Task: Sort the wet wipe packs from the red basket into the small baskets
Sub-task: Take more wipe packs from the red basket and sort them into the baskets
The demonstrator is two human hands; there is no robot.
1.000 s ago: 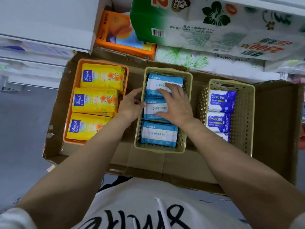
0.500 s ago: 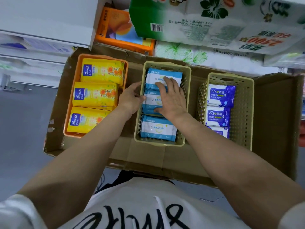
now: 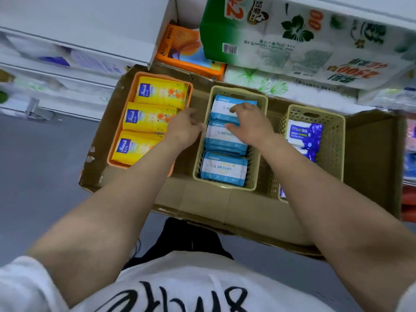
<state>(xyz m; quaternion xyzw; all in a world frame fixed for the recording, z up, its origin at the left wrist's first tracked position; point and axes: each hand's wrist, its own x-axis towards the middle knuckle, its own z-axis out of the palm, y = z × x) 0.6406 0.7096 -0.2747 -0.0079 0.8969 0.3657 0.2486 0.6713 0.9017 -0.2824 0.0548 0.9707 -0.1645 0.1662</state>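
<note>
- Currently, the blue wipe packs (image 3: pixel 225 136) are held in the middle beige basket (image 3: pixel 260 140), at 12 o'clock.
- Right hand (image 3: pixel 249 126) is laid loosely on them; no grasp is discernible.
- Left hand (image 3: pixel 183 128), curled, is pressed against the basket's 9 o'clock wall.

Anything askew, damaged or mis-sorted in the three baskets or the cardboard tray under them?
Nothing is mis-sorted: each basket holds a single kind of pack. The cardboard tray has torn, scuffed patches on its left wall. In the middle basket, the light-blue packs overlap unevenly under both hands rather than lying flat.
</note>
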